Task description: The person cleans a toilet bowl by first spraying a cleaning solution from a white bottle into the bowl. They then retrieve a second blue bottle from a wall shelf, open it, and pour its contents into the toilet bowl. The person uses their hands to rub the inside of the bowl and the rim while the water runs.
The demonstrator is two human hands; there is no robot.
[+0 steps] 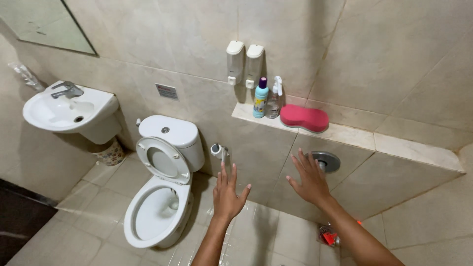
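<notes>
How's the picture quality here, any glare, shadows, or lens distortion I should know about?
Head view: sharp and evenly lit; the wide lens bows the wall ledge and the tile lines. Wet floor tiles show streaky glare below the left hand. The right hand casts a soft shadow on the wall, and the toilet shades the floor beside it.

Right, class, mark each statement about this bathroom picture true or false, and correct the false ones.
1. Both hands, left hand and right hand, are empty with fingers spread. True.
2. The toilet lid is shut. False: lid and seat are raised.
3. A pink sponge lies on the ledge. True.
4. The sink is right of the toilet. False: it is to the left.
5. Two bottles stand beside the sponge. True.
</notes>
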